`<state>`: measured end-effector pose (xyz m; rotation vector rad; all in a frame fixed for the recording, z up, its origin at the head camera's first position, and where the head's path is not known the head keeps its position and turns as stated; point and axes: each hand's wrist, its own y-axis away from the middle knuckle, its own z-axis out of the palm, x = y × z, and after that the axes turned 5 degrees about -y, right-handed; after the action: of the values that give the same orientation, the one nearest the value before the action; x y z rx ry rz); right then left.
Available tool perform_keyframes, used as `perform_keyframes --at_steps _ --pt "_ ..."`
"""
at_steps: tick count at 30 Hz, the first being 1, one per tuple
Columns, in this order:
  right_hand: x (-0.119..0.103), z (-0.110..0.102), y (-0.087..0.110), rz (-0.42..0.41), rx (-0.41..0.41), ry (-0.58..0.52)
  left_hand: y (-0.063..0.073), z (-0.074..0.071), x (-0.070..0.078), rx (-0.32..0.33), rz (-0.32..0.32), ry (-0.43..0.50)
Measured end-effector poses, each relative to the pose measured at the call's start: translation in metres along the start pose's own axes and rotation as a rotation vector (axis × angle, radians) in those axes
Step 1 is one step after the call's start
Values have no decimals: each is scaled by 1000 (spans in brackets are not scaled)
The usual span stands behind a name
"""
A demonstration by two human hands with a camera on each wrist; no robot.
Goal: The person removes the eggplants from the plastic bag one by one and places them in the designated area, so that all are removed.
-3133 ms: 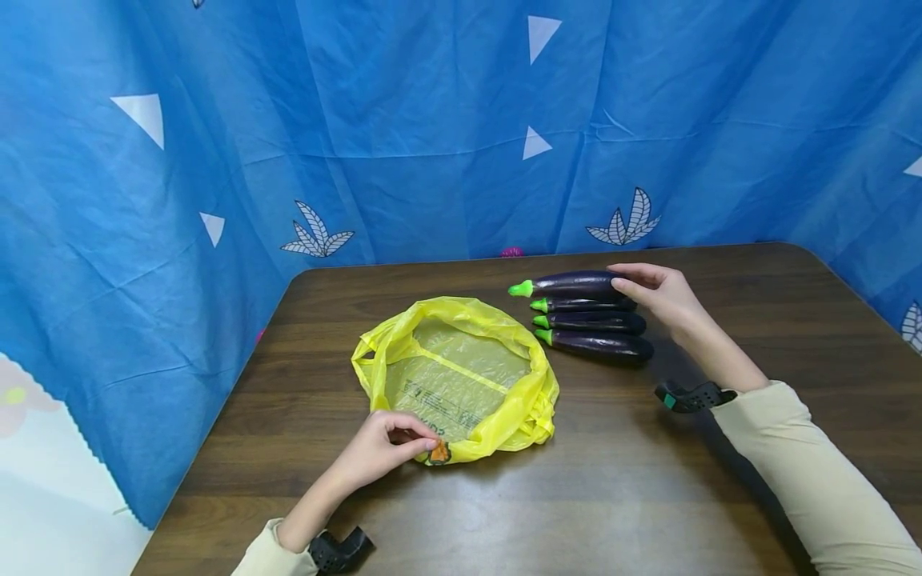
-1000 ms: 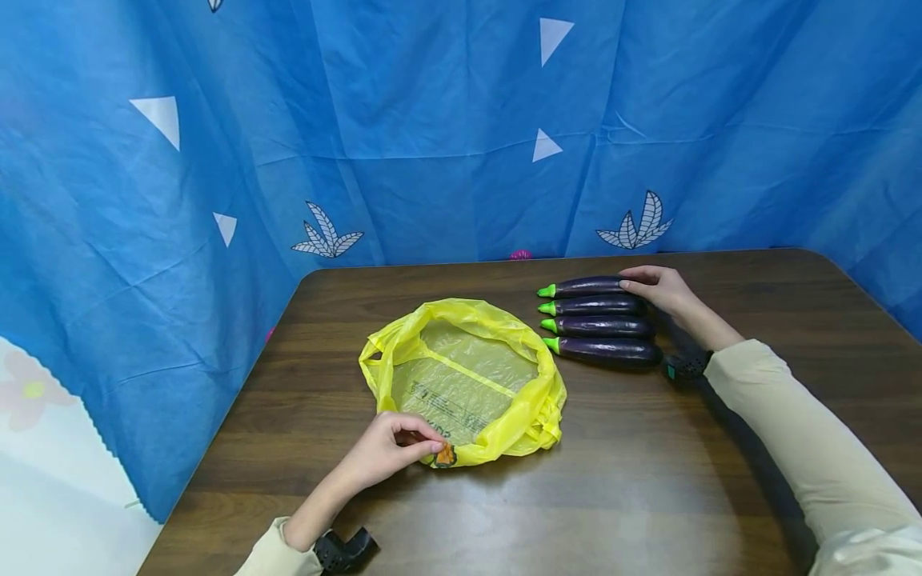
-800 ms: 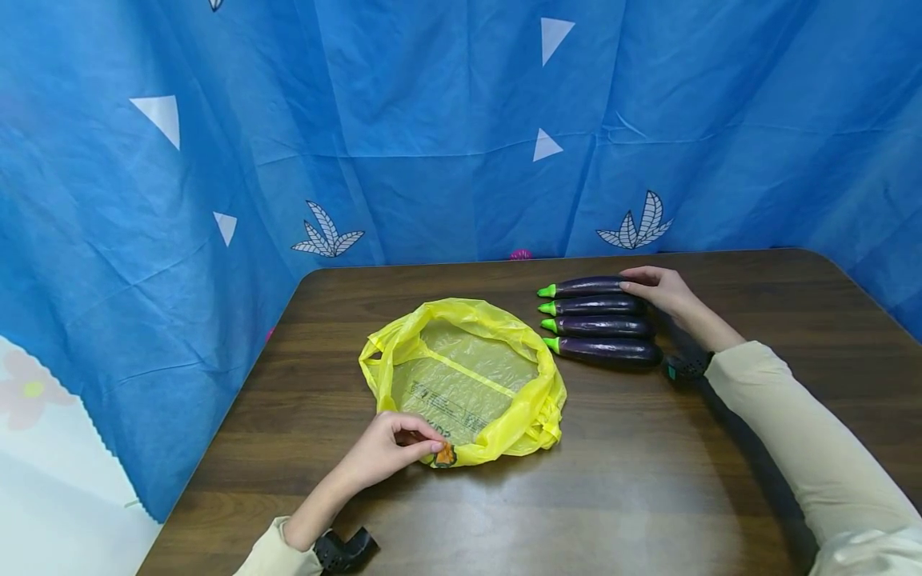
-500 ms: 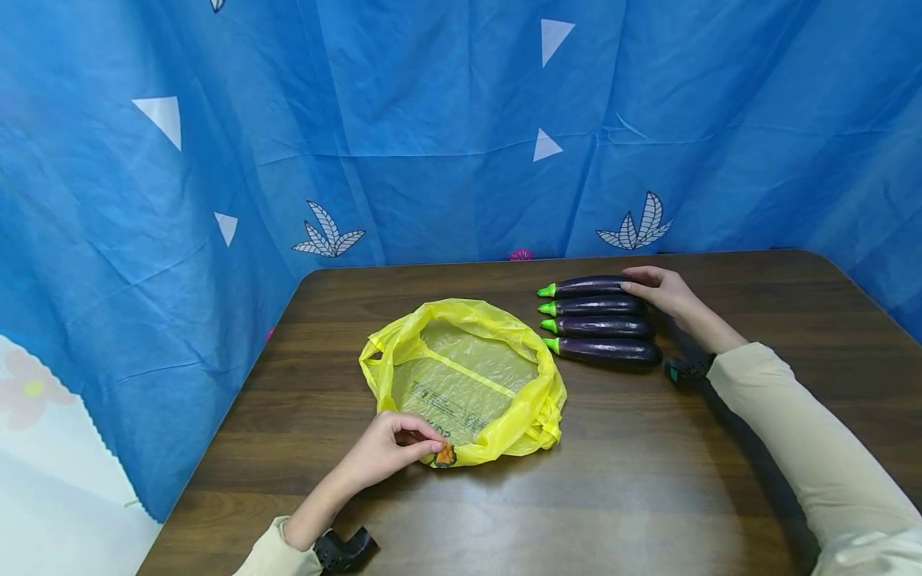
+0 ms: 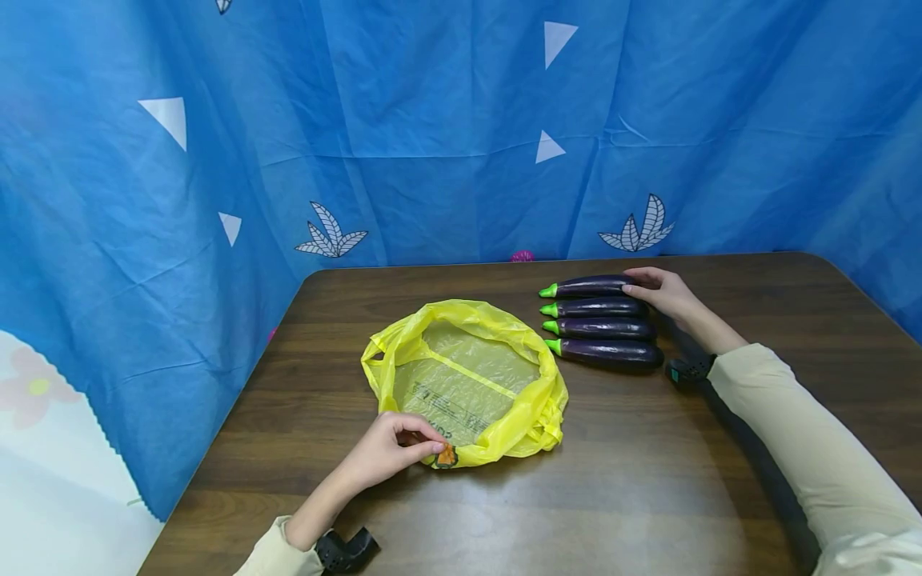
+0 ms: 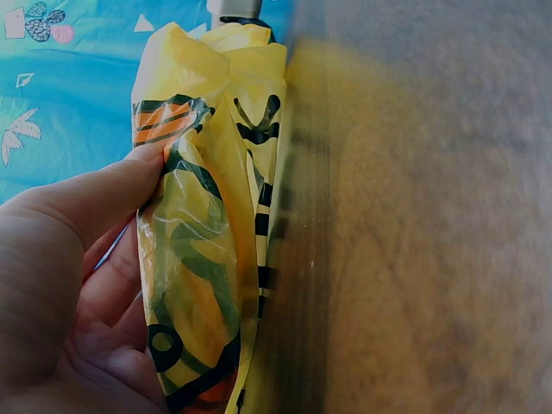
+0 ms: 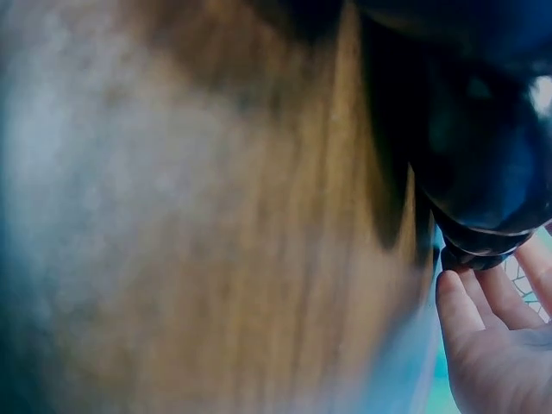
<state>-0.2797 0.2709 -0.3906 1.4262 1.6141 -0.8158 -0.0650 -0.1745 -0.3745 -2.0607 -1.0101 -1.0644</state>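
Note:
A yellow plastic bag [image 5: 542, 400] sits on the table with its mouth spread wide, its crumpled rim rolled outward. My left hand [image 5: 389, 450] pinches the near rim between thumb and fingers, beside an orange printed patch. In the left wrist view, the thumb [image 6: 103, 190] presses on the printed plastic. To the bag's right, several dark purple eggplants [image 5: 608, 353] lie side by side, green stems pointing left. At the back of this row, my right hand [image 5: 668, 294] holds the blunt end of the farthest eggplant [image 5: 587, 286] between thumb and fingers.
The brown wooden table [image 5: 612, 496] ends at the back against a blue curtain [image 5: 432, 160] with white prints. A white cloth [image 5: 58, 464] hangs at the lower left. Black devices are strapped to both wrists.
My right hand has lowered the farthest eggplant into line with the others, whose row now looks more evenly spaced. My left hand stays on the bag rim. The head view has shifted slightly.

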Motion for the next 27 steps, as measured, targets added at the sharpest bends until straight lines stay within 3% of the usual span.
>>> perform_keyframes --at_steps 27 --pt "2 -5 7 -7 12 -4 -1 -1 2 -3 -2 -6"
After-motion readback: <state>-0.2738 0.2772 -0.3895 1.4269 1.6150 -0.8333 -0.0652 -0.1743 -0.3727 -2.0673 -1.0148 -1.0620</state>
